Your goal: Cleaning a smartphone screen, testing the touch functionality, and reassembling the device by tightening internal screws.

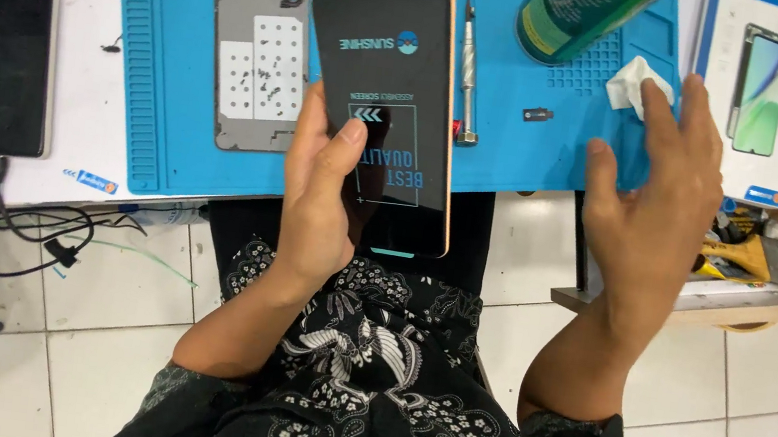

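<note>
Phone (pixel 387 98) with protective film on its screen is gripped by left-hand fingers (pixel 318 184) above the blue mat (pixel 158 68), while its back cover (pixel 256 46) lies detached there, and the right hand (pixel 660 179), fingers spread, holds nothing beside a white wipe (pixel 632 80).

Left hand (pixel 317 194) grips phone (pixel 385 108); right hand (pixel 655 189) open.

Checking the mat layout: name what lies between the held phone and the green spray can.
In the head view, a metal screwdriver lies on the blue mat between phone and can.
</note>
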